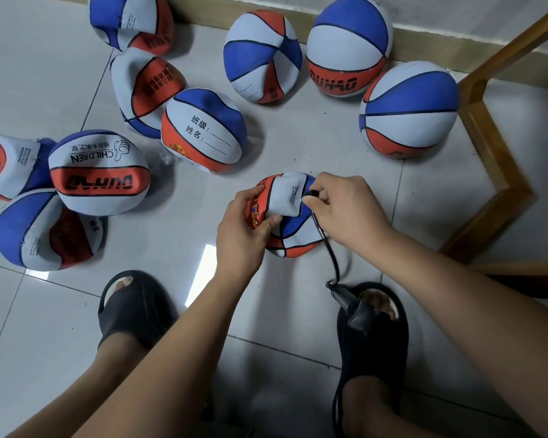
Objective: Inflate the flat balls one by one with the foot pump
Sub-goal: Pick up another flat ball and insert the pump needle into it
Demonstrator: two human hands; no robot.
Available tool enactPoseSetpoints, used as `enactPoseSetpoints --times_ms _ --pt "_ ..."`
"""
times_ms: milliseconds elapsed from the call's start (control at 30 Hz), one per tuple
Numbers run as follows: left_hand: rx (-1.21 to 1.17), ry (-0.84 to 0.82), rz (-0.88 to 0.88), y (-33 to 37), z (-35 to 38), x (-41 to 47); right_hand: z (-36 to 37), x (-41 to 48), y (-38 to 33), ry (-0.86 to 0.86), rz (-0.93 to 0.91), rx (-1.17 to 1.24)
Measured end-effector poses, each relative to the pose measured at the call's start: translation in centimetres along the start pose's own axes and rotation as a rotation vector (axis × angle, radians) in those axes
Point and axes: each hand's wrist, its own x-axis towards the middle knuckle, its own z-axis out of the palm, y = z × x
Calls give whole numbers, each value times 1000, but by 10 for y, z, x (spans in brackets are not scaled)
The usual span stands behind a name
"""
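While gripping the crumpled flat ball (290, 230) on the floor (203, 279), just ahead of the feet (133, 308), in the curled left hand (244, 226) and pinching the hose nozzle (310, 194) against it with the right hand (345, 207), could slip off the valve through buckling skin or a hose tug.

Pale tiled floor (314, 143) bears crumpled balls (146, 86), rounder balls (348, 45) and two black slippers (133, 308).

The near crumpled ball (287, 200), like the others beyond it, wears red-orange, blue and pale grey panels with black seams (lettering black too). The slippers (133, 311) are black; the floor tiles (45, 74) are glossy pale grey.
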Motion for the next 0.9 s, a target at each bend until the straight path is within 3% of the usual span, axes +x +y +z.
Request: enactPoseSetpoints --times_ms 67,133,300,367,433,533,633,833,900 --pt "11 -4 0 0 0 0 6 -1 -2 39 106 45" --pt "17 -6 -3 0 0 0 6 -2 -2 37 100 40" --pt "29 -16 -3 0 -1 2 0 -2 -1 -41 -310 -249" --pt "33 -18 1 0 -2 2 1 1 2 -68 -376 -310" --pt "36 -17 0 -1 -1 2 3 2 1 -74 -255 -250" --pt "67 -14 6 -2 3 2 10 1 -2 -32 75 -25" --pt "89 -10 18 -2 4 1 13 0 -7 -36 178 21" --pt "110 -16 14 -3 3 1 4 8 -5 -294 -255 -360" --pt "122 -15 15 -3 5 1 5 11 -3 -275 -232 -322"
